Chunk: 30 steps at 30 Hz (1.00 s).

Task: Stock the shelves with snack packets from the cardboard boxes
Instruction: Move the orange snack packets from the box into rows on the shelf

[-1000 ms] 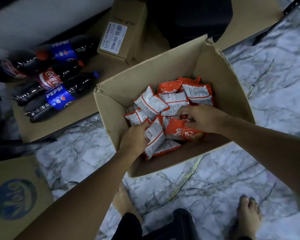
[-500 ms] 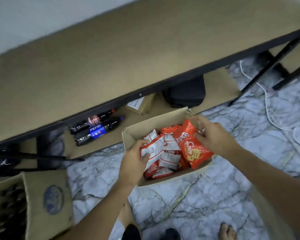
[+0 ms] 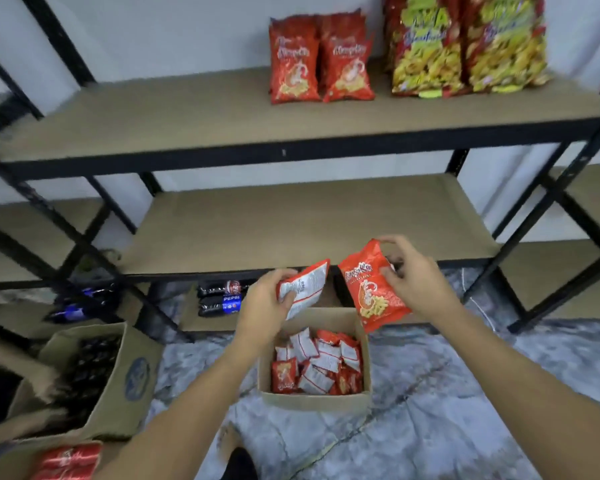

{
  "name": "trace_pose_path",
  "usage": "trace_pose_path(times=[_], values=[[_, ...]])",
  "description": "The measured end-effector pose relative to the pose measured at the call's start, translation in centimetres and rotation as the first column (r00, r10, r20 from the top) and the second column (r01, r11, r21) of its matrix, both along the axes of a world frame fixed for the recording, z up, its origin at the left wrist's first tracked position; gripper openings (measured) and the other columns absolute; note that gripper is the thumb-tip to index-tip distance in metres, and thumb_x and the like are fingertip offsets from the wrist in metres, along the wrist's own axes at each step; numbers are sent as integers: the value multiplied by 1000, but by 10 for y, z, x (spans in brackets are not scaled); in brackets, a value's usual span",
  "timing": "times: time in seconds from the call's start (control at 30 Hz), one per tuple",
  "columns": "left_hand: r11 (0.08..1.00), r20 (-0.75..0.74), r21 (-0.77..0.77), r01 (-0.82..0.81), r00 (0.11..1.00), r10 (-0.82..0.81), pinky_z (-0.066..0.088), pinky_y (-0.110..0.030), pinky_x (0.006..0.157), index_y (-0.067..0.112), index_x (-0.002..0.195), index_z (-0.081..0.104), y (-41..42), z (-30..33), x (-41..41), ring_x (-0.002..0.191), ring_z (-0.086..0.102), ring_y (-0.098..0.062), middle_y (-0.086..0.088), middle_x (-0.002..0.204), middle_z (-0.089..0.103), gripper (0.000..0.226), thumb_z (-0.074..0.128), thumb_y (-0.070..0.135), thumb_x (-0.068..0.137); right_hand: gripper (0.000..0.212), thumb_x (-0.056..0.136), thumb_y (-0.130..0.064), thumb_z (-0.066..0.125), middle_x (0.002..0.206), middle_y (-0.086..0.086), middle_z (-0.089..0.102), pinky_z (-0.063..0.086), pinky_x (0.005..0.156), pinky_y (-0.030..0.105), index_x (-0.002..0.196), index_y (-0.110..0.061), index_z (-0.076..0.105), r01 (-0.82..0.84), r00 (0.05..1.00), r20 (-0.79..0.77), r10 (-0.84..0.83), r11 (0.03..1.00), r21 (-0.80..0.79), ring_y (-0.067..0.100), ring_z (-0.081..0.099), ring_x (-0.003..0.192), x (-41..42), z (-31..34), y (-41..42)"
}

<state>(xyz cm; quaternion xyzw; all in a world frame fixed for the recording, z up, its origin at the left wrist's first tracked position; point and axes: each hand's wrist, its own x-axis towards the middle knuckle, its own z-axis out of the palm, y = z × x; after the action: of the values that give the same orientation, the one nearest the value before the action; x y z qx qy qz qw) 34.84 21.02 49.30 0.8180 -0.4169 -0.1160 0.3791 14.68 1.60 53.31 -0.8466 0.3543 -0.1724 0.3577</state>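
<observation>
**Inspector A:** Shelving first. The black-framed shelf unit (image 3: pixel 291 150) fills the view. Its upper shelf (image 3: pixel 153 123) carries two red snack bags (image 3: pixel 321 60) standing upright, with large yellow-and-red bags (image 3: pixel 465 46) just beside them on the right. The left stretch of that board is bare. The middle shelf (image 3: pixel 291 230) shows bare board across its width.

**Inspector B:** Floor level?

**Inspector A:** An open cardboard box (image 3: pixel 312 400) sits on the marble floor (image 3: pixel 465 410) directly below the hands, with small red-and-white packets (image 3: pixel 317 365) lying jumbled inside. A second box (image 3: pixel 118 382) holding dark items stands well apart to the left. Cola bottles (image 3: pixel 222 297) lie on their sides on the bottom shelf.

**Inspector B:** Hands?

**Inspector A:** Apart, each clamped on its own packet, above the box and level with the middle shelf's front edge. The left hand (image 3: pixel 264 306) grips a white-backed packet (image 3: pixel 305 285), its long axis tilted up and to the right. The right hand (image 3: pixel 413 275) pinches a red packet (image 3: pixel 371 289) by its upper right side; printed face towards the camera, long axis near vertical, leaning slightly.
</observation>
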Motion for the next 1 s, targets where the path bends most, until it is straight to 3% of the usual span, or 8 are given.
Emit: trace_pose_path(times=[0.1,0.2,0.3,0.43,0.5,0.6,0.83,1.0], values=[[996,79,-85,-30,996,36,40,-5,75,25,112,67,5,61,-8,90,59,-1,18,101,66,30,69,10,86,52,94,-12,64,102,-2,69,60,72,43,131,-44,44,-38,999,31,40,997,-66,13,69,77,-10,57,2],[985,142,-175,-15,989,40,48,-20,88,27,113,66,6,113,-7,100,60,-2,17,108,67,34,68,9,84,50,96,-16,63,109,-4,65,60,73,44,132,-43,43,-53,996,66,62,991,-125,10,67,82,-12,107,1],[979,189,-203,-20,980,60,53,-30,86,31,114,64,4,157,-5,101,61,-1,20,109,66,33,67,13,86,47,98,-21,61,115,-6,64,62,71,43,132,-45,40,-85,991,91,97,989,-124,11,67,91,-7,151,-1],[976,243,-218,-18,967,72,55,-27,83,31,119,61,-4,205,2,102,60,-1,18,113,65,32,66,18,90,49,98,-21,60,114,-5,65,62,66,42,136,-44,39,-87,988,116,106,984,-157,10,68,83,-1,198,-10],[971,266,-236,-26,960,90,52,-25,81,28,118,62,-11,224,6,101,60,-2,18,110,64,31,66,17,90,49,99,-20,60,111,-5,63,61,59,34,137,-43,40,-81,985,142,100,987,-136,11,69,79,0,215,-15],[966,308,-258,-17,946,99,52,-27,80,27,116,63,-22,246,15,99,61,-6,15,108,66,29,67,16,90,48,98,-18,60,102,-5,63,52,48,21,137,-41,42,-67,984,156,90,987,-147,9,68,69,4,233,-22],[958,424,-280,59,903,68,53,-35,80,30,113,63,-55,272,46,97,60,-7,16,106,66,31,64,12,88,50,97,-15,62,106,1,67,55,57,23,137,-37,44,-45,979,187,77,984,-174,7,67,79,34,243,-54],[966,524,-244,82,850,60,52,-31,73,29,116,63,-95,281,85,100,58,-8,15,110,65,29,63,17,90,49,97,-13,61,98,-10,62,54,56,21,136,-38,44,-13,979,200,47,985,-170,6,66,81,74,243,-90]])
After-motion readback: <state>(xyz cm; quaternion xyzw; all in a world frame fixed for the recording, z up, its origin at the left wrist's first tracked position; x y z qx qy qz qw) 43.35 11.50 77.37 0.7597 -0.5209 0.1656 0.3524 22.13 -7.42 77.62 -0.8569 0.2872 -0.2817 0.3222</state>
